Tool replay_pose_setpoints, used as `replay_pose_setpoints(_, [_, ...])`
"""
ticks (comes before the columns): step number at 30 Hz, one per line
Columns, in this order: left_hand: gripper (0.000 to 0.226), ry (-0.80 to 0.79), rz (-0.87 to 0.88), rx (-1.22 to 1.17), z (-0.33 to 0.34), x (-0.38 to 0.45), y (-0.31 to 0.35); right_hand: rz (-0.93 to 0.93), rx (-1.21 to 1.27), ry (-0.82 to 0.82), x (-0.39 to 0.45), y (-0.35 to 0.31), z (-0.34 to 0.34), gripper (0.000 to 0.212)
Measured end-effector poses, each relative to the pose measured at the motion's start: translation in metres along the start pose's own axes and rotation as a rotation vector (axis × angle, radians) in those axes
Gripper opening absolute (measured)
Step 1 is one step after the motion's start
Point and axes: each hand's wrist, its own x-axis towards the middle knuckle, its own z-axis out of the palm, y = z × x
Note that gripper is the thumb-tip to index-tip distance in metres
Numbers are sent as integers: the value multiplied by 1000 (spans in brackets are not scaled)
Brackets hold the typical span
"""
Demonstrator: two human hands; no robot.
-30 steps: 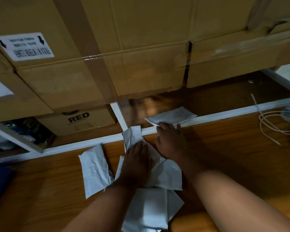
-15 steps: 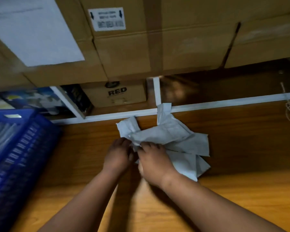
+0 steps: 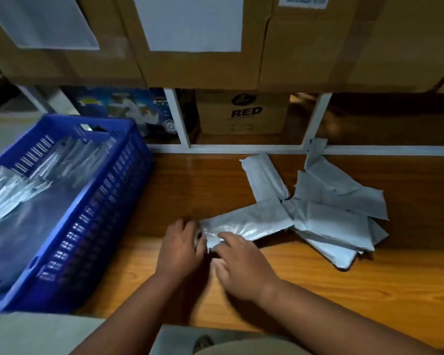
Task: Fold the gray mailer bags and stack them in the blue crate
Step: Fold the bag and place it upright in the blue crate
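we have both hands on one gray mailer bag on the wooden floor, between the blue crate and the loose pile of bags. our left hand and right hand pinch its near end. it looks thin, light and slick, so we'd grip the edges and press creases flat.

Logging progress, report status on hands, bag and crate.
Left hand and right hand both gripping one gray mailer bag on the floor. Blue crate to the left, bags already inside. Path clear.
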Motion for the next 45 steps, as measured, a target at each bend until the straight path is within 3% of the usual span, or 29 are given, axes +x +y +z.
replay_pose_setpoints(4, [44,4,256,54,4,-12,-10,236,-245,174,-20,36,-3,44])
replay_pose_setpoints(8, [46,-91,456,52,12,-7,14,530,-435,142,-31,84,-16,69])
replay_pose_setpoints(11, [59,-181,460,69,19,1,36,625,-449,102,-29,110,-19,76])
replay_pose_setpoints(18, [69,-351,488,172,41,29,78,566,-407,82,-19,162,-36,76])
replay_pose_setpoints(23, [59,-369,548,192,42,50,87,534,-288,103,-19,212,-74,94])
replay_pose_setpoints(29, [54,-383,630,179,25,39,72,389,-253,91,-11,254,-100,86])
replay_pose_setpoints(33, [53,-367,692,181,17,23,56,380,-184,72,-13,223,-101,83])
replay_pose_setpoints(38, [48,-277,697,117,15,-25,26,226,-116,228,-15,122,-68,54])
replay_pose_setpoints(42, [52,-203,713,30,12,-62,4,117,-62,110,-16,44,-17,46])
replay_pose_setpoints(45, [59,-143,544,94,12,-68,-2,118,-151,14,-15,21,10,51])
